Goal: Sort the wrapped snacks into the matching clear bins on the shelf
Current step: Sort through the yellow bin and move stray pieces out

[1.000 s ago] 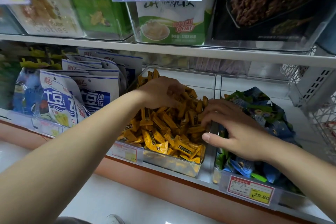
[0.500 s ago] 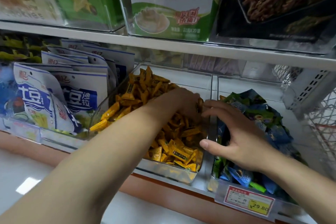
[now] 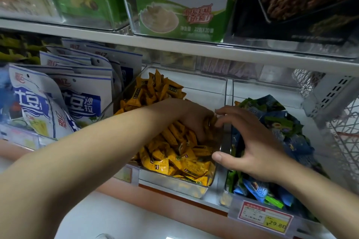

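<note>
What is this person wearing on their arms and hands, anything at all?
Nothing that shows. Both forearms are bare, no sleeves in view. The left hand and right hand have no gloves, rings, watch or bracelet. The right thumbnail is short and unpainted.

Yellow wrapped snacks (image 3: 171,153) lie heaped in a clear bin (image 3: 223,91); just right of it, blue-green packets (image 3: 287,134) fill the neighbouring bin (image 3: 272,91).

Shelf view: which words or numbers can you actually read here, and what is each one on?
"29.80" on the price tag at the lower right; its smaller print is blurred.
"山" opens the black writing on the white and green box; the rest is too blurred.
"沙拉" on a blue and white bag.
Yellow snack wrappers: print too small to read.
</note>
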A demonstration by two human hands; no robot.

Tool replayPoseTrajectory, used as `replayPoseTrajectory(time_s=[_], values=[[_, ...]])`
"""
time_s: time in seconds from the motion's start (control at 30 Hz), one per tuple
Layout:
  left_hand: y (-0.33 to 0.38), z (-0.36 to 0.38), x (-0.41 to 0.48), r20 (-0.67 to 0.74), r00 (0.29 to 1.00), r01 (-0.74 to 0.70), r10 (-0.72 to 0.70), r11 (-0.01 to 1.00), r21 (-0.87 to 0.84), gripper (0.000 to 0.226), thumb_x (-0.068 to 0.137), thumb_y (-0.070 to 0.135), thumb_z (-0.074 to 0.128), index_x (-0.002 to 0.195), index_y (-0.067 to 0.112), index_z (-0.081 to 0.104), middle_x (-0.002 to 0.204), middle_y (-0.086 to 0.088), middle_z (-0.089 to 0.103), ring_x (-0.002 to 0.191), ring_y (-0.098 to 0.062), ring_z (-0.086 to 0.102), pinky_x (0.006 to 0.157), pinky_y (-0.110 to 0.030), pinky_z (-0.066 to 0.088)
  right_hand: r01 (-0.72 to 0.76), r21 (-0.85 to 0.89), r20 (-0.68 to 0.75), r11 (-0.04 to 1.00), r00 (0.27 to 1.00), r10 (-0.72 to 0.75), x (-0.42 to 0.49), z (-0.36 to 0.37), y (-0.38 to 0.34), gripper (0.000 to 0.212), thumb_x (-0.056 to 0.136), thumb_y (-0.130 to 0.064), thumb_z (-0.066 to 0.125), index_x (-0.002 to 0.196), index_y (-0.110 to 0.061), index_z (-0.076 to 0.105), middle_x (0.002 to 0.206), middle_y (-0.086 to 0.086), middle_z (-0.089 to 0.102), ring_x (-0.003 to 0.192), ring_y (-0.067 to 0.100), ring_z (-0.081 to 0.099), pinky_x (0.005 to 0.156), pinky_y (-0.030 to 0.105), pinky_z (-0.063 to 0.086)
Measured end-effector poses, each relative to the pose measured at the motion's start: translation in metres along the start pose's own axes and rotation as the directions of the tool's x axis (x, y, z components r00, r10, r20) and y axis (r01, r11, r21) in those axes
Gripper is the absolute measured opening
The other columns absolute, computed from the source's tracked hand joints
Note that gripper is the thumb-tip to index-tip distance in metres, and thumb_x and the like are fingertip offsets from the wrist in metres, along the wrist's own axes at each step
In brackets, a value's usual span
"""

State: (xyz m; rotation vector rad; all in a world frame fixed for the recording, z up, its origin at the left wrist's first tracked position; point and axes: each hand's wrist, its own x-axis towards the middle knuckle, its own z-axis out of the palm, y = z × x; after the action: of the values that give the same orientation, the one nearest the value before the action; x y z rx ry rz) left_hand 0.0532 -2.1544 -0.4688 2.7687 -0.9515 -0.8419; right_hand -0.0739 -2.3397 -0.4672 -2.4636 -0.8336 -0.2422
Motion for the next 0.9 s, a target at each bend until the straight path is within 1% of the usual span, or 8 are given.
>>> replayPoseTrajectory(time_s=[0.17, 0.33, 0.5, 0.63, 0.7, 0.77, 0.83, 0.9], values=[[-0.018, -0.020, -0.034, -0.230, 0.973, -0.042, 0.018, 0.994, -0.101, 0.052, 0.075, 0.039, 0.079, 0.120, 0.039, 0.054, 0.106, 0.021, 0.052, 0.098, -0.006, 0.052, 0.075, -0.027, 0.043, -0.007, -0.003, 0.005, 1.000, 1.000, 0.007, 0.001, 0.000, 0.001, 0.059, 0.073, -0.077, 0.056, 0.118, -0.040, 0.050, 0.140, -0.023, 0.036, 0.130, 0.001, 0.036, 0.098, 0.030, 0.039], [-0.046, -0.029, -0.068, -0.341, 0.931, 0.043, -0.130, 0.967, -0.250, 0.047, 0.077, 0.047, 0.078, 0.117, 0.047, 0.054, 0.129, 0.010, 0.056, 0.108, -0.009, 0.056, 0.094, -0.034, 0.048, -0.007, 0.002, -0.003, 1.000, 1.000, 0.007, 0.001, 0.001, 0.000, 0.060, 0.072, -0.077, 0.055, 0.119, -0.041, 0.049, 0.140, -0.024, 0.035, 0.130, 0.001, 0.034, 0.097, 0.030, 0.036], [-0.040, -0.041, -0.079, -0.304, 0.940, 0.115, -0.154, 0.983, -0.144, 0.048, 0.083, 0.044, 0.075, 0.128, 0.039, 0.059, 0.128, 0.010, 0.058, 0.110, -0.012, 0.057, 0.097, -0.036, 0.049, -0.017, 0.011, 0.010, 1.000, 1.000, 0.017, 0.001, 0.000, 0.000, 0.061, 0.072, -0.077, 0.055, 0.121, -0.040, 0.049, 0.141, -0.023, 0.035, 0.132, 0.003, 0.033, 0.100, 0.031, 0.036], [-0.030, -0.044, -0.083, -0.348, 0.916, 0.227, -0.203, 0.973, 0.030, 0.035, 0.089, 0.042, 0.067, 0.123, 0.034, 0.060, 0.125, 0.004, 0.064, 0.094, -0.009, 0.059, 0.082, -0.029, 0.048, -0.014, 0.011, 0.008, 1.000, 1.000, 0.014, 0.001, 0.001, 0.000, 0.060, 0.073, -0.078, 0.054, 0.120, -0.041, 0.048, 0.141, -0.023, 0.035, 0.132, 0.003, 0.032, 0.100, 0.030, 0.034], [-0.025, -0.038, -0.085, -0.418, 0.892, 0.236, -0.173, 0.966, 0.104, 0.056, 0.089, 0.049, 0.062, 0.140, 0.031, 0.048, 0.140, 0.002, 0.054, 0.115, -0.017, 0.055, 0.091, -0.033, 0.045, -0.014, 0.012, 0.012, 1.000, 1.000, 0.014, 0.001, 0.001, 0.001, 0.059, 0.073, -0.079, 0.053, 0.120, -0.043, 0.047, 0.142, -0.023, 0.034, 0.133, 0.003, 0.032, 0.101, 0.031, 0.034], [-0.019, -0.029, -0.087, -0.420, 0.902, 0.155, -0.099, 0.983, 0.101, 0.058, 0.090, 0.054, 0.056, 0.143, 0.034, 0.045, 0.143, 0.004, 0.051, 0.125, -0.020, 0.050, 0.094, -0.035, 0.043, -0.015, 0.011, 0.014, 1.000, 1.000, 0.015, 0.001, 0.002, 0.001, 0.059, 0.074, -0.079, 0.053, 0.120, -0.043, 0.047, 0.142, -0.023, 0.035, 0.134, 0.004, 0.032, 0.101, 0.031, 0.034], [-0.014, -0.021, -0.082, -0.362, 0.931, 0.073, -0.050, 0.996, 0.051, 0.046, 0.093, 0.052, 0.051, 0.137, 0.037, 0.052, 0.136, 0.005, 0.057, 0.121, -0.018, 0.053, 0.093, -0.035, 0.044, -0.009, 0.006, 0.008, 1.000, 1.000, 0.009, 0.001, 0.002, 0.001, 0.058, 0.074, -0.078, 0.053, 0.120, -0.042, 0.048, 0.141, -0.022, 0.036, 0.133, 0.004, 0.033, 0.100, 0.031, 0.035], [-0.013, -0.015, -0.068, -0.317, 0.944, 0.088, -0.093, 0.996, -0.030, 0.042, 0.098, 0.049, 0.047, 0.137, 0.034, 0.051, 0.134, 0.003, 0.058, 0.120, -0.019, 0.054, 0.098, -0.037, 0.044, 0.000, -0.001, 0.001, 1.000, 1.000, 0.000, 0.001, 0.002, 0.000, 0.058, 0.075, -0.077, 0.053, 0.119, -0.040, 0.049, 0.139, -0.021, 0.037, 0.132, 0.004, 0.034, 0.100, 0.030, 0.036]])
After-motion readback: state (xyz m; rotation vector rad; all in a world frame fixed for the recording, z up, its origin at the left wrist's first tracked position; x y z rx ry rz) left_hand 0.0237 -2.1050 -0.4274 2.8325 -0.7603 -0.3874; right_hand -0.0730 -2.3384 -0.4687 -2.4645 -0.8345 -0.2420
